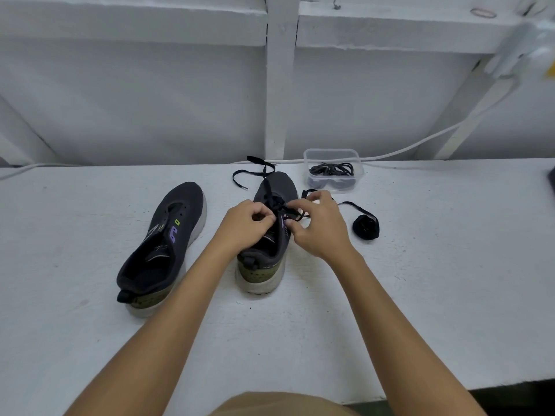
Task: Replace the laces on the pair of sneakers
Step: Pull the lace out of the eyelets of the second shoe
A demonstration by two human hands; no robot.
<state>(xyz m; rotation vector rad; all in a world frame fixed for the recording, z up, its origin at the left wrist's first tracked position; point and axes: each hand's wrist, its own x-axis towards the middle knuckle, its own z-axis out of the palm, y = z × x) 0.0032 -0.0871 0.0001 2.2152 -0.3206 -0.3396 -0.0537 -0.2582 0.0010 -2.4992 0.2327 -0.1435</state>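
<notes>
Two dark grey sneakers with white soles stand on the white table. The left sneaker has no lace in it. The right sneaker is partly threaded with a flat black lace, whose one end loops past the toe. My left hand pinches at the eyelets on the shoe's left side. My right hand pinches the lace on the right side, and the other lace end trails off to the right. A bundled black lace lies right of the shoe.
A clear plastic tub holding dark laces stands behind the right sneaker near the wall. A white cable runs along the table's back edge. A dark object shows at the right border. The table's front edge is near my body.
</notes>
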